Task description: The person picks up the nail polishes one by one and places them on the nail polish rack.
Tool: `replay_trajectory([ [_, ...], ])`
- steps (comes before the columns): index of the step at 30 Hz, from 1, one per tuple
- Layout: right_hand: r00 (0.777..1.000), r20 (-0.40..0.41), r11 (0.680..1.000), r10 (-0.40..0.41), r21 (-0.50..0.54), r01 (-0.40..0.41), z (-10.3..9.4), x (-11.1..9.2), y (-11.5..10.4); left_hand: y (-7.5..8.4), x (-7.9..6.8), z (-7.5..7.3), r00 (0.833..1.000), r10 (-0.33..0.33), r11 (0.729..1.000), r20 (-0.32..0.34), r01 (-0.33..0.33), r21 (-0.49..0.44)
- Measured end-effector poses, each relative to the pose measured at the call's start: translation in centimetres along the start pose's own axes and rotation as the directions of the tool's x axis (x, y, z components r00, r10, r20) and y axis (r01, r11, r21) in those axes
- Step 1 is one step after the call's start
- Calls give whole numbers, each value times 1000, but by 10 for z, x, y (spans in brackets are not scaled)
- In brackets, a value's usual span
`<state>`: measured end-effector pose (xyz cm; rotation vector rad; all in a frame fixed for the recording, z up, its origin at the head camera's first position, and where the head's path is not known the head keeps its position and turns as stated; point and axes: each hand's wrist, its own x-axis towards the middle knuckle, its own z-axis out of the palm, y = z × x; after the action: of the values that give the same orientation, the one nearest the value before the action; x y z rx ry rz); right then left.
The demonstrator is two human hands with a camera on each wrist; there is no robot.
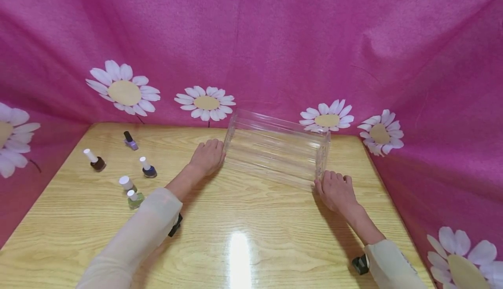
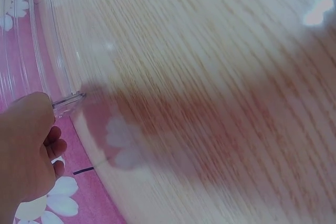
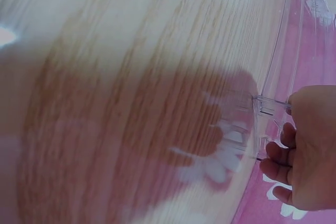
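While clear plastic rack (image 1: pixel 275 150) spans between, hands (image 1: pixel 208 156) (image 1: pixel 335 190), curled, grip its opposite ends

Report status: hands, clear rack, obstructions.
Left hand, right hand gripping opposite ends. Clear tiered rack angled, right end nearer. Five nail polish bottles off left, apart from rack.

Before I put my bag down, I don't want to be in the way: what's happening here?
A person is holding a clear plastic rack by its ends, the left hand on one and the right hand on the other. It is toward the far side of the wooden table. Five nail polish bottles sit apart from it, on the table's left side.
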<state>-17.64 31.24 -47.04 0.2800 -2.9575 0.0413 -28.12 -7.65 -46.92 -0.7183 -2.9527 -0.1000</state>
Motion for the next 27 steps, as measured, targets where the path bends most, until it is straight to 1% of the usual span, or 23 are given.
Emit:
replay_trajectory([
  [7,1000,1,1000,-16,0,16,2,2,-2,-2,-5,1,1000,19,1000,-21,-19,14],
  [11,999,-16,999,-40,-3,40,6,3,-2,-5,-8,2,999,26,999,-27,-25,23],
  [15,995,-69,997,-76,-13,75,8,4,-3,-8,-11,3,999,31,999,-43,-29,28],
  [20,980,-149,991,-129,-36,125,9,5,-5,-11,-16,3,996,46,999,-77,-44,27],
  [24,971,-183,987,-156,-53,149,11,7,-5,-13,-19,3,994,51,999,-100,-49,19],
  [27,967,-189,985,-171,-61,162,12,9,-5,-14,-21,3,991,48,999,-125,-47,8],
])
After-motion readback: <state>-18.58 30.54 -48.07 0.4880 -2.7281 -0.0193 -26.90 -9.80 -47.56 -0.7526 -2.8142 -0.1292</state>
